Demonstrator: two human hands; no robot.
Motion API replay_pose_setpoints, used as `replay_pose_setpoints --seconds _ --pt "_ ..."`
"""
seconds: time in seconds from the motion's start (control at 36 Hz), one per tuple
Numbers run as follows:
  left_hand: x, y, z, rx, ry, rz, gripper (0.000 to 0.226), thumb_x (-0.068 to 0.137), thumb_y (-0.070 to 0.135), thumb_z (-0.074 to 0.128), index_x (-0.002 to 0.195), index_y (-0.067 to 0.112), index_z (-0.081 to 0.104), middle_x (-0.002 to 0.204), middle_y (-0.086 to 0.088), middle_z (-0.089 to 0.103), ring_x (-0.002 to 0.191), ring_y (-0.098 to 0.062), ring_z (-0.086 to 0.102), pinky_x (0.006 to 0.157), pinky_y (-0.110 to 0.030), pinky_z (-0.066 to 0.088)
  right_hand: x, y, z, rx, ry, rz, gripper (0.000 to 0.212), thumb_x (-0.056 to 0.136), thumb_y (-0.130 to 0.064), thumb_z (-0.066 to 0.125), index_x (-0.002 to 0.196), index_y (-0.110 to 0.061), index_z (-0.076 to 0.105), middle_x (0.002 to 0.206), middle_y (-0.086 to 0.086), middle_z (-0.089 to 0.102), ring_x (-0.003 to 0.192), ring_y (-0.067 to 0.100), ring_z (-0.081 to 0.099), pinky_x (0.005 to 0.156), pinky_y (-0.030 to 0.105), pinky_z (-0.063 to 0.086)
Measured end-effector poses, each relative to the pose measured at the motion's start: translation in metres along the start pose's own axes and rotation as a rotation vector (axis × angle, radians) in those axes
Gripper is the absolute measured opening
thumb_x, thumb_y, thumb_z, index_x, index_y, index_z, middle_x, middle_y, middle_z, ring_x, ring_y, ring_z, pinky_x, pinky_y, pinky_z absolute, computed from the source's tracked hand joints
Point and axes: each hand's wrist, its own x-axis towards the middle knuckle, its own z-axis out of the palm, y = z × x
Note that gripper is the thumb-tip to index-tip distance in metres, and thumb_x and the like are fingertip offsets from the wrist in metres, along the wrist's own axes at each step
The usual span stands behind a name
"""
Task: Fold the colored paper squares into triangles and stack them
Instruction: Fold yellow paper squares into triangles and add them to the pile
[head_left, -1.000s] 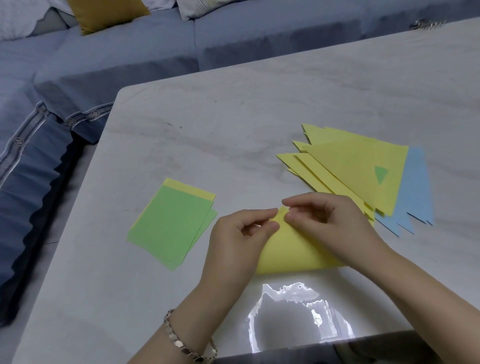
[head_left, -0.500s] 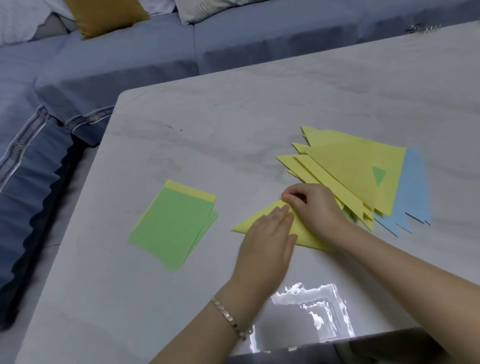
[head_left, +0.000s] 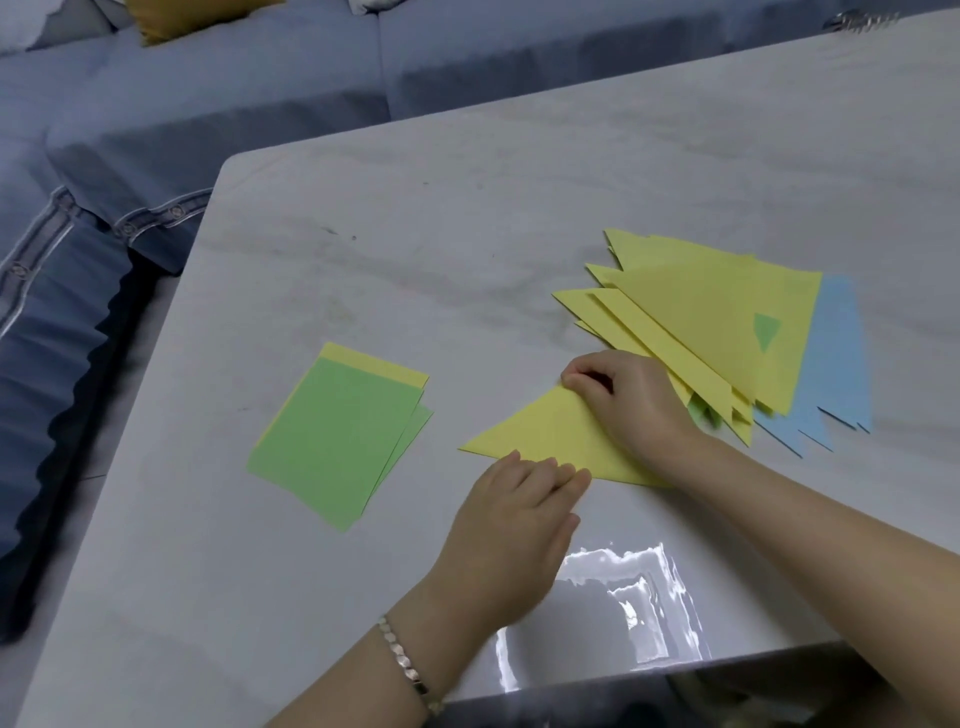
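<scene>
Yellow triangle (head_left: 545, 436), already folded, lies flat on the pale marble counter (head_left: 415, 218) between the two hands, which are apart. The left hand (head_left: 519, 514) has straight fingers pressing the triangle's near long edge; the right hand (head_left: 628, 410) has curled fingers pinching its far corner, and its wrist covers the triangle's right end. Just beside that hand sits the stack of folded triangles (head_left: 706, 322), yellow on top with blue ones (head_left: 836, 364) fanned out beneath; a green sliver under it may be another triangle. To the left, well apart, lie the green squares (head_left: 337, 441) on a yellow sheet (head_left: 379, 366). A bracelet (head_left: 408, 670) circles the left wrist, and a blue sofa (head_left: 218, 104) runs behind the counter
</scene>
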Motion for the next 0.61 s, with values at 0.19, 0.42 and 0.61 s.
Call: replay_pose_setpoints --seconds 0.19,0.42,0.61 --pt "0.003 -0.008 -0.014 0.004 0.071 -0.112 0.032 0.087 0.022 0.046 0.102 0.008 0.07 0.084 -0.001 0.064 0.07 -0.023 0.055 0.068 -0.025 0.038 -0.001 0.003 0.002 0.01 0.015 -0.011 0.013 0.089 -0.01 0.057 0.087 -0.01 0.07 0.088 -0.004 0.066 0.085 0.01 0.055 0.077 0.022 0.039" --pt "-0.012 -0.027 -0.027 0.084 0.11 -0.301 0.034 0.086 0.023 0.045 0.095 0.008 0.073 0.083 -0.002 0.066 0.074 -0.022 0.059 0.059 -0.028 0.046 -0.001 0.003 0.0 0.025 0.008 0.005 0.013 0.089 -0.01 0.057 0.087 -0.011 0.07 0.091 -0.003 0.067 0.083 0.009 0.054 0.073 0.017 0.036" --pt "-0.004 -0.02 -0.027 0.166 0.158 -0.346 0.029 0.083 0.021 0.046 0.078 0.008 0.072 0.068 -0.003 0.059 0.056 -0.023 0.051 0.053 -0.025 0.03 -0.018 -0.005 0.004 -0.24 0.124 -0.244 0.028 0.081 -0.008 0.058 0.108 -0.006 0.065 0.102 0.013 0.061 0.097 0.028 0.053 0.084 0.026 0.035"
